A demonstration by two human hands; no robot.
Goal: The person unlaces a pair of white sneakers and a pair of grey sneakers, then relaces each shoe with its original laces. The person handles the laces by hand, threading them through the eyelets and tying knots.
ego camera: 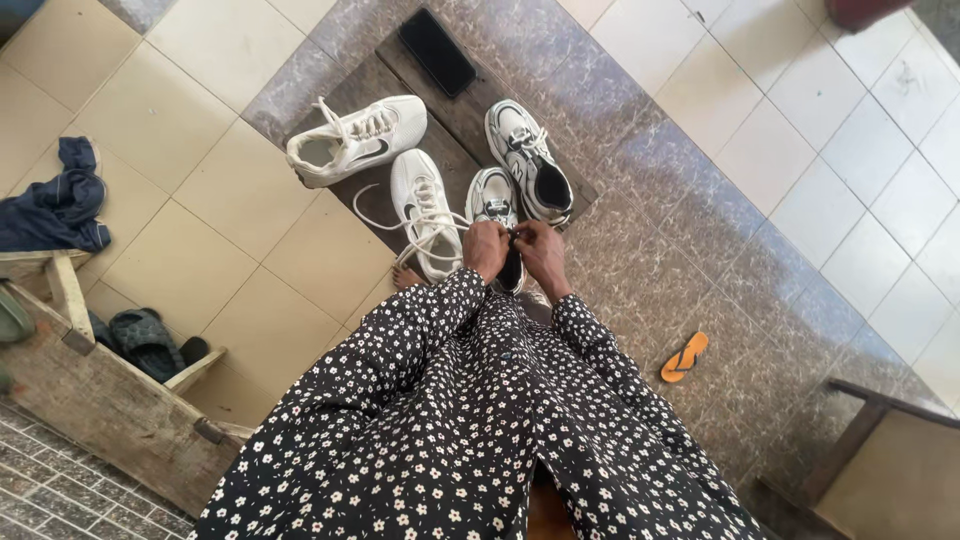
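A: Status, near to far. Start w/ the body.

B: Lower frame is filled by black floral-print fabric (450, 440); legs under it are hidden. Bare toes (405, 275) show just past the left sleeve, rest of the foot is covered.

A: Hands?

B: Left hand (486, 248) and right hand (541, 250) sit side by side, touching, over the near end of a grey-and-white sneaker (496, 205). Both grips are narrow, fingers pinched on its lace area. Actual lace is too small to make out; the heel is blocked by the hands.

A: Sneaker location?

B: On the dark wooden surface (470, 115), toe pointing away, between a white sneaker (423, 210) on its left and its grey-and-white mate (528, 160) on its right.

A: Farther out?

B: Second white sneaker (352, 140) lies across the surface, laces loose. Black phone (437, 52) at the far end, screen dark.

A: Periphery?

B: Orange flip-flop (684, 357) on the tile floor at right. Wooden bench (100, 400) at left, partly cut off; dark sandals (145, 340) half hidden beneath it. Blue cloth (60, 205) beyond. Wooden chair (880, 450) cut off at the lower-right edge.
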